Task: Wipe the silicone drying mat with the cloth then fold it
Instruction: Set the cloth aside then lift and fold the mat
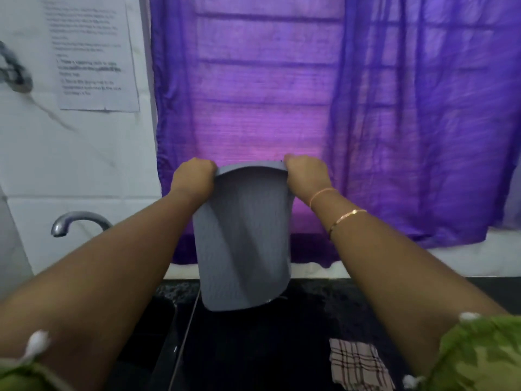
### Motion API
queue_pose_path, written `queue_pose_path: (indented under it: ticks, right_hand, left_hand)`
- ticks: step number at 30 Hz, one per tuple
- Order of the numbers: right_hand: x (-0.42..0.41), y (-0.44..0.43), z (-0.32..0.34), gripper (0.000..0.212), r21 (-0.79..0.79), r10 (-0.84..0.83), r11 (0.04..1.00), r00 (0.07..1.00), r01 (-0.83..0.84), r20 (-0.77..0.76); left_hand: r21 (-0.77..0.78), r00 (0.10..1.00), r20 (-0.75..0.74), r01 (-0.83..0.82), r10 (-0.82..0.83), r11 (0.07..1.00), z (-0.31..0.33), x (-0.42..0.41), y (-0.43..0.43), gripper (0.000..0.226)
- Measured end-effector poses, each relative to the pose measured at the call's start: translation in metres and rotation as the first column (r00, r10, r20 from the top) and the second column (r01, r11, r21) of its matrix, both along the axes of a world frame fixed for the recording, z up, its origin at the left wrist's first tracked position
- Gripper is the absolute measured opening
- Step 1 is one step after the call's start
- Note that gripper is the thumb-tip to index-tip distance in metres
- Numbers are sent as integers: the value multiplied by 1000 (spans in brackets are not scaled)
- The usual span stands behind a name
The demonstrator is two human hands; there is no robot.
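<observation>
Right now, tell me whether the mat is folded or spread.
Spread, not folded: the mat hangs as one bowed sheet, left hand and right hand gripping its top corners.

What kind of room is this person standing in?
Probably a home kitchen: a metal tap by the white tiled wall, a dark counter below a purple curtain, and a checked cloth lying on it.

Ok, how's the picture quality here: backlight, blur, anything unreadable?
Head view throughout: daylight glows pink through the purple curtain behind the grey mat, whose texture is visible; the wall notice is too blurred to read; the tap and green sleeves are soft; the checked cloth lies in the dim bottom edge.
</observation>
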State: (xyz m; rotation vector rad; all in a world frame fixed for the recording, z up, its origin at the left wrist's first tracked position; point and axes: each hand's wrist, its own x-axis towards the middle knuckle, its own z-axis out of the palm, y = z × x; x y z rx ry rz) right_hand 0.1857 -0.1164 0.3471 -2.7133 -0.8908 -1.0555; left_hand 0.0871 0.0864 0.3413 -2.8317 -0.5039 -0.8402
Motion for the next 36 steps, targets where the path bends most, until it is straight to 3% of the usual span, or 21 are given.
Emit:
queue_pose_path:
  ticks: [4, 8, 10, 12, 14, 16, 17, 18, 20, 21, 23, 25, 27, 29, 30, 31, 34, 35, 36]
  right_hand:
    - [-2, 6, -37, 32, -57, -66, 997, 976, 56, -208]
    - [-2, 3, -45, 29, 178, 16, 984, 999, -9, -38]
    - [1, 4, -44, 29, 113, 13, 994, 999, -8, -49]
    - [3, 6, -46, 32, -22, -19, 1000, 986, 16, -163]
    - [4, 4, -47, 31, 39, 18, 999, 987, -11, -161]
    - [5, -4, -49, 32, 165, 95, 982, 995, -95, 6]
    - [6, -6, -50, 32, 174, 109, 978, 993, -115, 42]
    - [7, -6, -49, 32, 148, 101, 984, 995, -101, 7]
    - [10, 0, -46, 32, 11, 9, 1000, 979, -7, -204]
    - [12, 2, -48, 33, -19, -22, 1000, 964, 17, -265]
    - [12, 5, -50, 32, 73, 4, 997, 975, 13, -223]
    - [12, 2, -51, 31, 184, 55, 982, 997, -44, -57]
    - [14, -1, -50, 32, 116, 74, 991, 993, -63, -91]
    - [20, -1, -49, 34, -19, 49, 998, 954, -57, -296]
    - [21, -3, -48, 34, -11, 59, 998, 940, -66, -337]
    - [22, -5, -47, 34, 57, 97, 995, 945, -84, -312]
    - [16, -9, -38, 42, 297, 186, 936, 982, -187, 32]
    - [16, -9, -37, 44, 313, 183, 929, 980, -197, 71]
    - [17, -9, -38, 44, 277, 168, 947, 986, -165, 15]
  left_hand:
    - [-40, 974, -211, -94, 84, 995, -23, 5, -16, 31]
    - [100, 997, -18, -69, 71, 993, -31, 0, -5, 22]
    - [101, 990, -93, -97, 106, 990, -31, 0, -5, 22]
    - [-16, 970, -198, -151, 144, 988, -34, 5, -11, 26]
    - [-66, 987, -121, -111, 103, 992, -37, 7, -11, 30]
    - [42, 997, 70, -27, 24, 999, -41, 7, -4, 36]
    - [95, 996, 86, -18, 10, 995, -41, 8, 0, 37]
    - [115, 1000, 15, -28, 26, 993, -40, 11, 1, 35]
    - [-23, 970, -225, -98, 91, 995, -37, 16, -3, 30]
    - [-109, 957, -274, -125, 91, 986, -38, 18, -5, 29]
    - [-122, 990, -128, -75, 59, 990, -42, 21, -6, 28]
    - [28, 995, 91, -30, 28, 999, -47, 18, -1, 33]
    - [57, 999, -18, -39, 40, 998, -47, 17, 2, 32]
    - [-61, 973, -215, -93, 78, 994, -47, 20, 1, 29]
    - [-108, 975, -210, -93, 69, 990, -49, 22, 0, 31]
    - [-106, 991, -126, -59, 46, 993, -50, 23, 0, 34]
    - [91, 956, 281, 59, -82, 994, -47, 21, 0, 44]
    - [119, 949, 301, 63, -96, 991, -45, 22, 1, 43]
    - [109, 969, 235, 51, -76, 993, -43, 23, 3, 39]
